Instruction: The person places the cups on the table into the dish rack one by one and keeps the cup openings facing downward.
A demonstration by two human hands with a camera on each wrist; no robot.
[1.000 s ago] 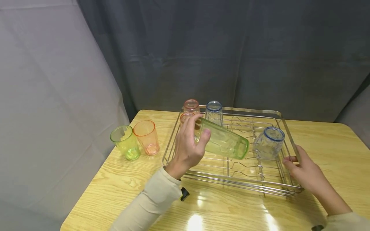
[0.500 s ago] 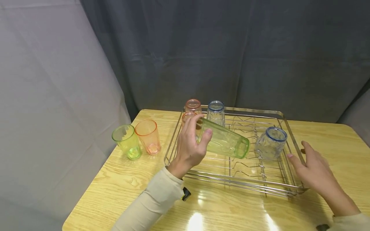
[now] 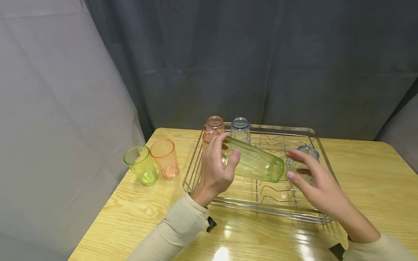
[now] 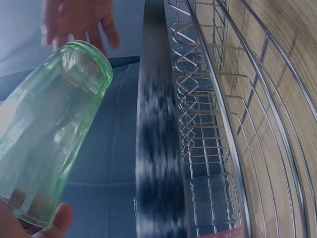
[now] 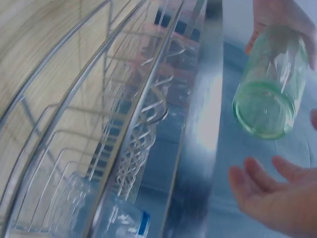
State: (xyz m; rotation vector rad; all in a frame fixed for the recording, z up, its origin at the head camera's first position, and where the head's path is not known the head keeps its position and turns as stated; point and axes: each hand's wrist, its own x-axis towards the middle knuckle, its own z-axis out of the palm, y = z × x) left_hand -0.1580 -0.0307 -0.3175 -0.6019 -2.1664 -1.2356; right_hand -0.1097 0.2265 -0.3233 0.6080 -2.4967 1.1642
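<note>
In the head view, my left hand (image 3: 215,174) grips a green drinking glass (image 3: 254,163) near its mouth end. The glass is tilted on its side above a wire dish rack (image 3: 281,127), its base pointing right. Just off that base is my right hand (image 3: 323,185), fingers spread and holding nothing; the right wrist view shows a gap between its fingertips (image 5: 252,168) and the glass. Behind the right hand, a clear glass with a blue base (image 3: 308,149) stands upside down in the rack, partly covered by the fingers.
At the rack's back left, two pinkish glasses (image 3: 214,123) and another blue-based glass (image 3: 241,133) stand inverted. A yellow-green glass (image 3: 142,165) and an orange glass (image 3: 164,159) stand upright on the wooden table (image 3: 137,210), left of the rack. A dark curtain (image 3: 209,72) hangs behind.
My right hand has let go of the rack's right edge and moved left to near the green glass's base. The left hand still holds the glass in much the same place.
</note>
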